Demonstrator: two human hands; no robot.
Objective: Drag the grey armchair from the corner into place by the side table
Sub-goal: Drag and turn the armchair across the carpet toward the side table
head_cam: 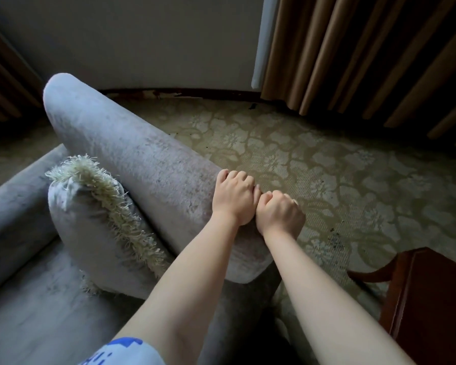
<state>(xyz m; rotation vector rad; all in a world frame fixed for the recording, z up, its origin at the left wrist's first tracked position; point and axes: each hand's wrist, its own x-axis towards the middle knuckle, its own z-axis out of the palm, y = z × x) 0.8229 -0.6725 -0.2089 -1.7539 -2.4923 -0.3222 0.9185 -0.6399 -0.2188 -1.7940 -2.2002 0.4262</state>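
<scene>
The grey armchair (37, 299) fills the left side and the bottom middle of the picture. Its seat is in the lower left. One long padded arm (132, 148) of the chair runs from the upper left down to the lower middle. Both hands are on this padded arm, a little right of the middle of the picture. The left hand (233, 197) has its fingers bent over the far edge of the padding and grips it. The right hand (281, 214) is just beside it, lower and to the right, and it grips the same edge with bent fingers too. The two hands touch each other at the thumbs. Both bare arms reach up from the bottom of the picture, and a bit of white and blue sleeve (127, 351) shows at the bottom edge. A grey cushion (90, 219) leans against the inside of the padded arm, left of the middle. It has a shaggy cream fringe (111, 204) along its top edge. The side table (432, 299) is in the lower right corner. It is dark red-brown wood and one curved leg shows. It is near the chair, with a strip of carpet between them. The carpet (327, 167) is pale green with a flower pattern and covers the floor on the right. Brown curtains (353, 54) hang in the upper right. A plain grey wall (142, 35) is at the top.
</scene>
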